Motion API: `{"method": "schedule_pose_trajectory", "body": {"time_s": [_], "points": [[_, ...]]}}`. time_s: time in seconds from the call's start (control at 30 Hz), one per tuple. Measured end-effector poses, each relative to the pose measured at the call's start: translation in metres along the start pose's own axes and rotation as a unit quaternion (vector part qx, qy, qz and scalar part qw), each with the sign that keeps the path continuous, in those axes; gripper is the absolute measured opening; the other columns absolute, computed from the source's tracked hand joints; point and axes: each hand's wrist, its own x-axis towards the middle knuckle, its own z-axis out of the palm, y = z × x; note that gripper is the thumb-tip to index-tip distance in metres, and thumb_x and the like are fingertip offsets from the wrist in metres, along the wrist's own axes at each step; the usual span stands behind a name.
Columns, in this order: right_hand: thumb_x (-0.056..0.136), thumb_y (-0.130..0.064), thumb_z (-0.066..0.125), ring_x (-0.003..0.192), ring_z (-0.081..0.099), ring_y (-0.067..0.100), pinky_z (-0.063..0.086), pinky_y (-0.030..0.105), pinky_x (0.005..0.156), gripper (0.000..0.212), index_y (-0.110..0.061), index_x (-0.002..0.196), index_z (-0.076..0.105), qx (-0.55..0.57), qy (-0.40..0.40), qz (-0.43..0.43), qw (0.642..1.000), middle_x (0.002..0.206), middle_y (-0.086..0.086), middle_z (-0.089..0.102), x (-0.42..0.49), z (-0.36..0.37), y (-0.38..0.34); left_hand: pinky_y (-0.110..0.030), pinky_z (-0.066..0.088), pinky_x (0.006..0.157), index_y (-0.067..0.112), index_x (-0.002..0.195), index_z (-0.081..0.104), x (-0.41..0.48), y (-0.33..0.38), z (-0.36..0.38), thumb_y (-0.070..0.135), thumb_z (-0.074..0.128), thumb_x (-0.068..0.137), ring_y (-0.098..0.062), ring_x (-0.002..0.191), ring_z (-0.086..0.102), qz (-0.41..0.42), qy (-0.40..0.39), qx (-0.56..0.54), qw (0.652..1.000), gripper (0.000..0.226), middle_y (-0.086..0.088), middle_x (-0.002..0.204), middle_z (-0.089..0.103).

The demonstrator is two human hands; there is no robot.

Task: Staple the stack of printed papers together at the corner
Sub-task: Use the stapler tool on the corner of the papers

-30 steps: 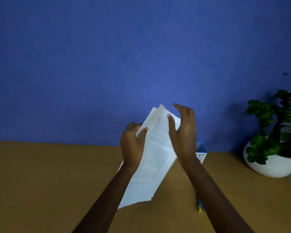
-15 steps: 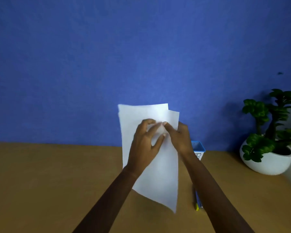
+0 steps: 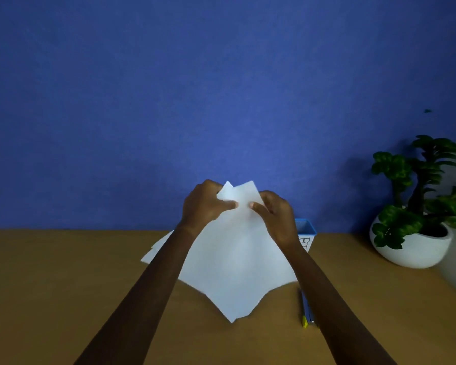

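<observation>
I hold a stack of white papers (image 3: 232, 262) above the brown desk (image 3: 63, 285), turned like a diamond with one corner up. My left hand (image 3: 204, 206) pinches the top corner from the left, thumb on the front sheet. My right hand (image 3: 275, 216) pinches the same corner from the right. The sheets at that corner are slightly fanned. The blank back faces me. A narrow blue and yellow object (image 3: 307, 310) lies on the desk beside my right forearm, partly hidden; I cannot tell whether it is the stapler.
A blue and white box (image 3: 306, 234) stands behind my right hand at the wall. A green plant in a white bowl pot (image 3: 411, 243) sits at the right end of the desk. A blue wall (image 3: 221, 88) rises right behind the desk.
The papers have turned from upright to corner-up and dropped lower. Both hands have shifted from the middle of the sheets to the top corner.
</observation>
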Motion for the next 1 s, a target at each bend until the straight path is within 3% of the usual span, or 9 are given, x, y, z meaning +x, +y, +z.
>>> {"method": "schedule_pose_trajectory", "body": {"time_s": [0.07, 0.13, 0.2, 0.33, 0.5, 0.7, 0.8, 0.9, 1.0], "points": [[0.086, -0.004, 0.061, 0.086, 0.061, 0.018, 0.047, 0.007, 0.070, 0.011, 0.000, 0.096, 0.065, -0.028, 0.038, 0.008, 0.999, 0.098, 0.013, 0.069, -0.004, -0.002, 0.020, -0.031, 0.043, 0.064, 0.006, 0.066, 0.055, 0.002, -0.011, 0.001, 0.030, 0.071, 0.075, -0.036, 0.087, 0.064, -0.021, 0.021, -0.028, 0.999, 0.031, -0.020, 0.089, 0.069], [0.088, -0.002, 0.057, 0.098, 0.062, 0.027, 0.051, 0.028, 0.083, 0.015, 0.003, 0.101, 0.063, -0.102, 0.042, 0.050, 0.993, 0.106, 0.019, 0.067, -0.012, -0.006, 0.050, -0.035, 0.047, 0.072, -0.002, 0.083, 0.063, 0.001, -0.022, 0.003, 0.027, 0.069, 0.078, -0.035, 0.090, 0.064, -0.034, 0.047, -0.064, 0.996, 0.030, -0.020, 0.094, 0.070], [0.090, -0.005, 0.052, 0.106, 0.060, 0.031, 0.049, 0.038, 0.092, 0.021, 0.003, 0.109, 0.058, -0.212, -0.006, 0.111, 0.971, 0.112, 0.021, 0.064, -0.025, -0.008, 0.082, -0.032, 0.045, 0.071, -0.004, 0.087, 0.064, -0.001, -0.033, 0.007, 0.022, 0.069, 0.079, -0.035, 0.088, 0.064, -0.053, 0.070, -0.106, 0.991, 0.027, -0.020, 0.092, 0.070], [0.093, -0.013, 0.048, 0.121, 0.048, 0.029, 0.045, 0.041, 0.098, 0.033, -0.009, 0.125, 0.050, -0.333, -0.042, 0.242, 0.910, 0.129, 0.015, 0.052, -0.062, -0.009, 0.128, -0.033, 0.046, 0.077, -0.004, 0.092, 0.065, -0.006, -0.048, 0.018, 0.012, 0.067, 0.081, -0.031, 0.089, 0.063, -0.088, 0.084, -0.221, 0.968, 0.019, -0.018, 0.093, 0.069], [0.095, -0.019, 0.042, 0.122, 0.041, 0.028, 0.044, 0.042, 0.098, 0.035, -0.013, 0.129, 0.040, -0.374, -0.085, 0.354, 0.853, 0.133, 0.013, 0.041, -0.105, -0.014, 0.164, -0.035, 0.047, 0.083, -0.003, 0.101, 0.062, -0.011, -0.059, 0.030, 0.010, 0.064, 0.083, -0.030, 0.098, 0.062, -0.079, 0.101, -0.241, 0.962, 0.023, -0.018, 0.104, 0.067], [0.098, -0.036, 0.035, 0.119, 0.047, 0.029, 0.045, 0.039, 0.095, 0.043, -0.017, 0.136, 0.034, -0.359, -0.085, 0.382, 0.847, 0.127, 0.015, 0.047, -0.122, -0.019, 0.176, -0.030, 0.044, 0.082, -0.002, 0.106, 0.058, -0.012, -0.064, 0.037, 0.011, 0.063, 0.084, -0.022, 0.094, 0.058, -0.079, 0.121, -0.242, 0.959, 0.026, -0.006, 0.098, 0.060], [0.098, -0.031, 0.040, 0.111, 0.052, 0.038, 0.046, 0.041, 0.090, 0.042, -0.005, 0.132, 0.039, -0.270, -0.061, 0.395, 0.876, 0.121, 0.025, 0.053, -0.116, -0.021, 0.178, -0.028, 0.041, 0.084, -0.002, 0.111, 0.056, -0.012, -0.065, 0.039, 0.011, 0.062, 0.084, -0.019, 0.096, 0.053, -0.073, 0.136, -0.237, 0.959, 0.030, -0.003, 0.100, 0.056], [0.095, -0.010, 0.050, 0.070, 0.055, 0.034, 0.043, 0.036, 0.060, 0.043, 0.001, 0.134, 0.035, 0.020, -0.037, 0.470, 0.882, 0.086, 0.022, 0.059, -0.099, -0.018, 0.165, -0.029, 0.043, 0.084, -0.003, 0.110, 0.056, -0.011, -0.066, 0.041, 0.011, 0.062, 0.085, -0.027, 0.103, 0.057, -0.079, 0.140, -0.245, 0.956, 0.030, -0.012, 0.107, 0.062], [0.093, -0.007, 0.047, 0.066, 0.052, 0.026, 0.043, 0.032, 0.060, 0.007, -0.005, 0.092, 0.055, 0.237, -0.026, 0.486, 0.841, 0.078, 0.015, 0.049, -0.080, -0.006, 0.143, -0.033, 0.046, 0.083, -0.002, 0.105, 0.059, -0.012, -0.065, 0.042, 0.011, 0.062, 0.084, -0.030, 0.102, 0.059, -0.084, 0.141, -0.240, 0.957, 0.025, -0.014, 0.104, 0.064]]}}
